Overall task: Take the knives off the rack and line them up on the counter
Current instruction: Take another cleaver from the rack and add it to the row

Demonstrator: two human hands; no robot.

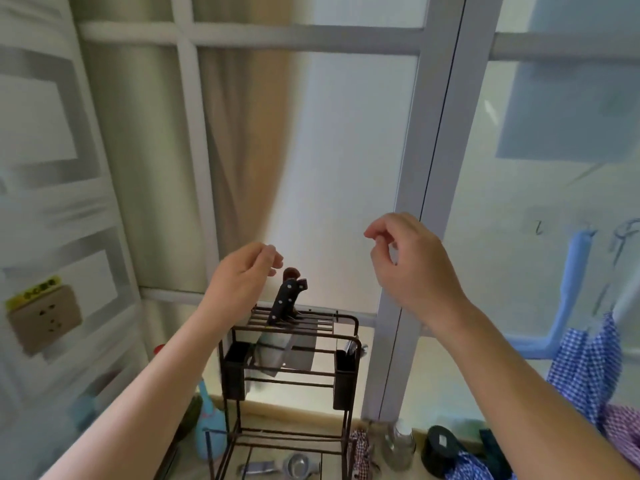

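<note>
A dark brown wire rack point(341, 341) stands on the counter against the frosted window. Knives sit in its top slots: a black riveted handle point(285, 301) sticks up, with a reddish-brown handle point(292, 273) behind it, and wide cleaver blades point(284, 353) hang below inside the frame. My left hand point(242, 275) hovers just left of and above the handles, fingers loosely curled, holding nothing. My right hand point(408, 261) is raised to the right of the rack, fingers bent with the tips apart, also empty.
Black cups point(234, 372) hang on both sides of the rack. A blue bottle point(207, 427), a glass jar point(398, 445), a black round object point(440, 448) and checked cloths point(588, 368) crowd the counter. A wall socket point(45, 318) is at left.
</note>
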